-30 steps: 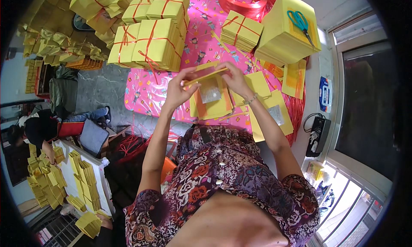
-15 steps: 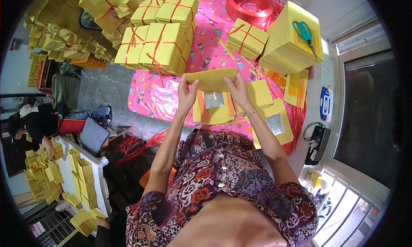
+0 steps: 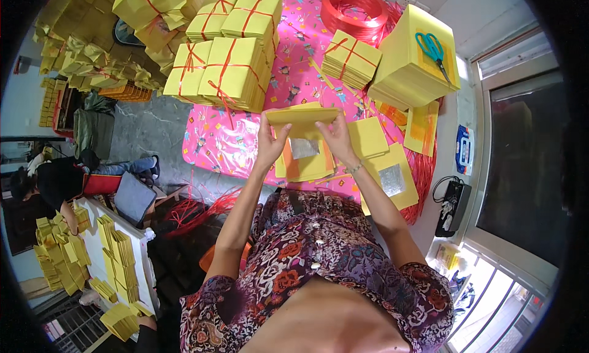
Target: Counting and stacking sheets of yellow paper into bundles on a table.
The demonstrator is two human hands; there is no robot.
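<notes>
Both hands hold a wad of yellow paper point(image 3: 302, 116) by its two ends, raised over the near part of the table. My left hand point(image 3: 272, 144) grips the left end and my right hand point(image 3: 335, 139) the right end, thumbs on the near side. A bent-up edge runs across the top of the paper, and another yellow layer shows behind it. Just below lie yellow sheets point(image 3: 315, 171) with an orange band and a silver foil square point(image 3: 304, 149). To the right of my right hand are more yellow sheets point(image 3: 368, 138) and one with a silver square point(image 3: 391, 179).
Bundles of yellow paper point(image 3: 230, 71) tied with red strips stand far left on the pink tablecloth point(image 3: 215, 141). Far right are a tied bundle point(image 3: 351, 58), a red strip coil point(image 3: 354, 11), and a tall stack point(image 3: 408, 58) bearing teal scissors point(image 3: 432, 48). A person point(image 3: 61, 181) works at left.
My hands have come slightly nearer to me with the paper. Its top edge now looks bent, and a layer behind it has come into view.
</notes>
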